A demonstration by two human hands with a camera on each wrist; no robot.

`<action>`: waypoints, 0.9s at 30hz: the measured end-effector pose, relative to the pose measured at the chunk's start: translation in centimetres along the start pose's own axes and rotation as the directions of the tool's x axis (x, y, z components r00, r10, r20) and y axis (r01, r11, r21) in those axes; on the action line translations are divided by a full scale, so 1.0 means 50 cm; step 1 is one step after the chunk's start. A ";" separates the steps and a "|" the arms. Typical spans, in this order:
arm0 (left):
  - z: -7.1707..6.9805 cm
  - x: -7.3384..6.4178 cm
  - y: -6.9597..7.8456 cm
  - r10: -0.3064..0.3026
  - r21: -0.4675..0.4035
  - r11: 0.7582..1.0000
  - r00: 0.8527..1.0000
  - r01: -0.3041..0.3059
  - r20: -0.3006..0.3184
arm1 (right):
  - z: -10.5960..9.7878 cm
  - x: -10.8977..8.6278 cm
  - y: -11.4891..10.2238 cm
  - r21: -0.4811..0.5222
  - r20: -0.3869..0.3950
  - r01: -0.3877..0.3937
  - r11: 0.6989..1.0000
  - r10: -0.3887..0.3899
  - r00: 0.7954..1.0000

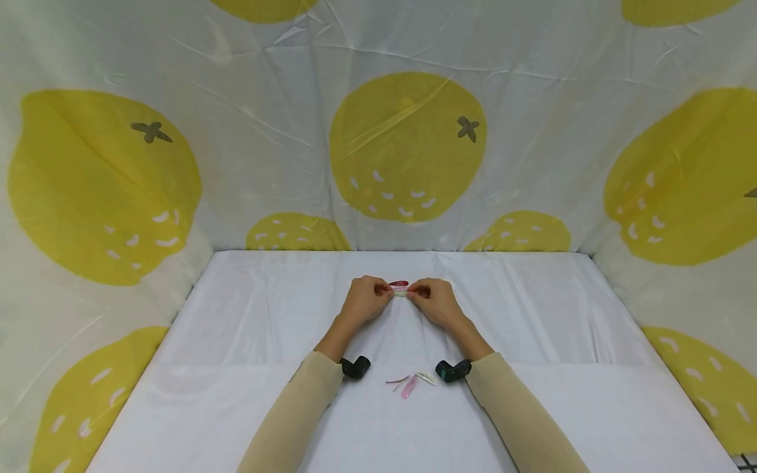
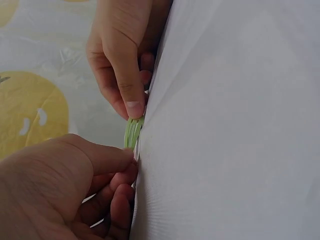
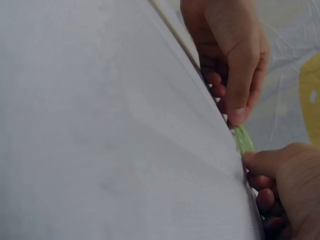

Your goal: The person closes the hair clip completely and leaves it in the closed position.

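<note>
Both hands meet at the far middle of the table over a light green snap hair clip [image 2: 133,132]. My left hand [image 1: 367,299] pinches one end of it between thumb and fingers. The other end is pinched by my right hand [image 1: 434,302]. In the right wrist view the green clip's slotted shape shows between the two thumbs. Just beyond it lie a red hair clip [image 1: 399,284] and a pink one, partly hidden by the fingers.
Closer to me, between the forearms, lies a small loose group of hair clips, with a pink one [image 1: 409,387] among them. White cloth [image 1: 532,315] covers the table. Lemon-print curtains [image 1: 408,144] stand behind it and at both sides.
</note>
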State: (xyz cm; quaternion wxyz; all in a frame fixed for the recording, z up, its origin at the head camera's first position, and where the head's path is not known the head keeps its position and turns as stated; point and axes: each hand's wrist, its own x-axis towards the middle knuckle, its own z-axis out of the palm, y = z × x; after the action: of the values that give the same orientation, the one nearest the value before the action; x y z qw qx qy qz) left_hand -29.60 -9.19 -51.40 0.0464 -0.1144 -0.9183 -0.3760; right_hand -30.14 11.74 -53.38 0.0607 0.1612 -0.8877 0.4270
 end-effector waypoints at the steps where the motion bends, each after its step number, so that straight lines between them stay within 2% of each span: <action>1: 0.001 0.000 -0.001 0.000 0.002 1.000 1.000 0.000 -0.004 | 0.001 0.000 0.000 -0.001 0.000 0.000 1.000 0.000 1.000; 9: 0.002 0.002 -0.002 -0.005 0.006 1.000 0.999 0.006 -0.034 | 0.006 0.001 0.001 -0.024 -0.006 0.002 1.000 -0.002 1.000; 27: 0.002 0.000 0.001 0.014 0.006 1.000 0.999 -0.013 -0.037 | 0.004 0.000 0.006 -0.030 0.000 -0.006 1.000 0.006 1.000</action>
State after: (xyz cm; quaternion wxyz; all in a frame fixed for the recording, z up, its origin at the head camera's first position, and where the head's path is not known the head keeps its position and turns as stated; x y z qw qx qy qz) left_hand -29.57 -9.06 -51.43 0.0661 -0.1136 -0.9176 -0.3753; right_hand -30.24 11.76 -53.72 0.0618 0.1574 -0.8944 0.4140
